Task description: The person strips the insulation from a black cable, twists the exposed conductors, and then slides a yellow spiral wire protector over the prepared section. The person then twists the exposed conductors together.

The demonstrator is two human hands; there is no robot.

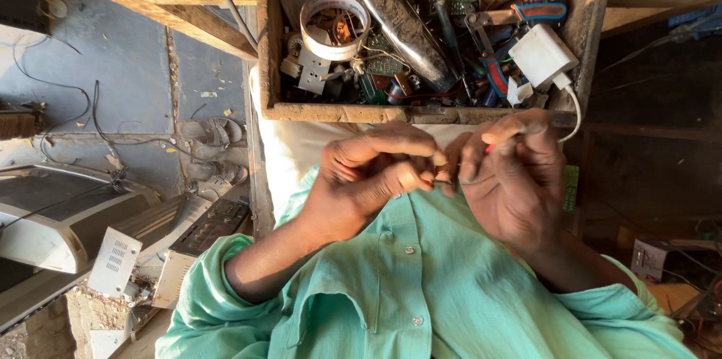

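1. the person's left hand point(361, 178) and right hand point(511, 178) meet close in front of the chest, over a green buttoned shirt point(421, 284); the fingertips of both nearly touch in the middle.
2. the left hand is curled narrow, thumb and forefinger pinched on something very small near its tips; what it is cannot be told, as the fingers cover it.
3. the right hand is closed around a thin red-tipped piece point(490, 148), perhaps a wire end or a slim tool; only a short red bit shows between the fingers.
4. the small work is thus held between the two hands, just below the edge of an open wooden drawer point(271, 51); it rests on nothing.
5. the drawer is crammed with parts: a white tape ring point(312, 28), a long metal casing point(406, 24), green circuit boards point(455, 3), blue-and-red handled pliers point(538, 12) and a white charger block point(543, 54) whose cable point(575, 115) curves down toward the right hand.
6. as to progress, the fine handwork looks to be in the middle; nothing finished lies set aside in view, and the pliers sit unused in the drawer.
7. on the floor to the left lie grey device housings point(60, 216) and loose wires point(98, 118).
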